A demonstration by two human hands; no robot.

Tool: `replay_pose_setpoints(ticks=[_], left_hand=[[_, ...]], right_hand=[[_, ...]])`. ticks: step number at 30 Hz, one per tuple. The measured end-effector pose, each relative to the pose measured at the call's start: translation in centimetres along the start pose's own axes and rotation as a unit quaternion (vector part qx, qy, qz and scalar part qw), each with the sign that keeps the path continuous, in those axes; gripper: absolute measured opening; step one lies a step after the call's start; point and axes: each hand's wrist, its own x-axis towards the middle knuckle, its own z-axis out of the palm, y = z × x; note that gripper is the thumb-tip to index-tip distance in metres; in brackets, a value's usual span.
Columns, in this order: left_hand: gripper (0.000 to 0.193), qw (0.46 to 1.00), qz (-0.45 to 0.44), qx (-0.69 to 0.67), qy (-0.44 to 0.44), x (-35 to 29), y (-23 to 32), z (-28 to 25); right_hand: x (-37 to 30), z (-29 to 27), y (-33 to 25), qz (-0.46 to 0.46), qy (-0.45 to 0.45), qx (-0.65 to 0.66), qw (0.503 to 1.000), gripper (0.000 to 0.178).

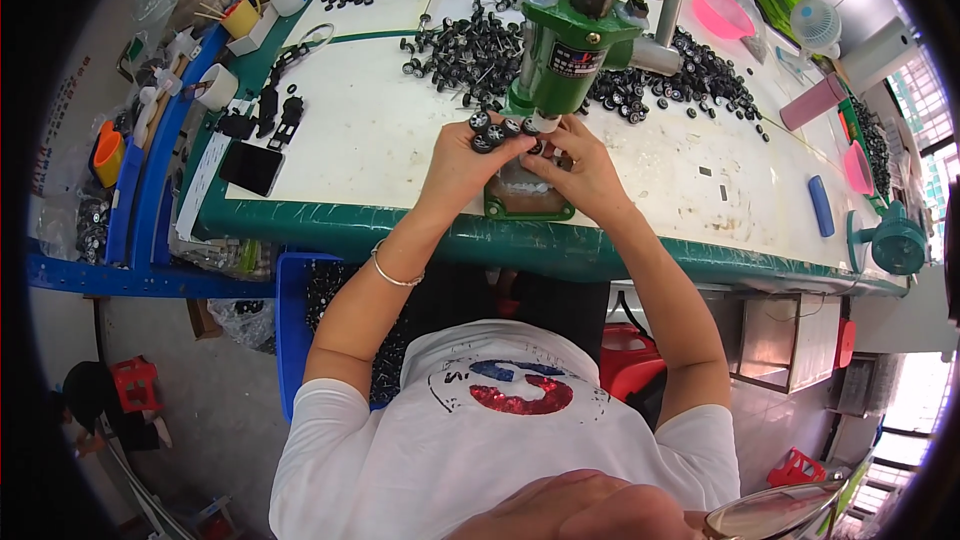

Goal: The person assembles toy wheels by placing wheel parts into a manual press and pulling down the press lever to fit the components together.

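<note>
A green bench press (565, 70) stands on the worktable, and both my hands meet under its ram. Bunched in my left hand (460, 160) are several small black toy wheels (484, 142) with silvery hubs; its thumb reaches toward the ram. My right hand (590, 172) is closed, fingertips pinched at a small dark wheel (537, 148) just below the ram. Fingers partly cover that wheel, so its seating cannot be made out. Below my hands is the press's metal base (528, 202), at the table's front edge.
Heaps of black wheels, some on axles, lie behind the press (470, 55) and to its right (690, 80). A dark phone (252, 168) and black plastic parts (268, 112) lie left. A blue bin (292, 330) stands below the table; a green fan (897, 240) is far right.
</note>
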Motion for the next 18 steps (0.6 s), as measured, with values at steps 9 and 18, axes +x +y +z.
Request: replay_pose_setpoints(ticks=[9,18], left_hand=[[0.018,0.997,-0.037,-0.074,-0.006,0.6,-0.7,1.3],[0.019,0.990,-0.059,-0.125,-0.029,1.5,-1.0,0.9]], right_hand=[[-0.2,-3.3,1.5,0.022,0.049,0.050,0.997,0.035],[9.4,-13.9,-4.9,-0.034,0.204,0.278,0.938,0.034]])
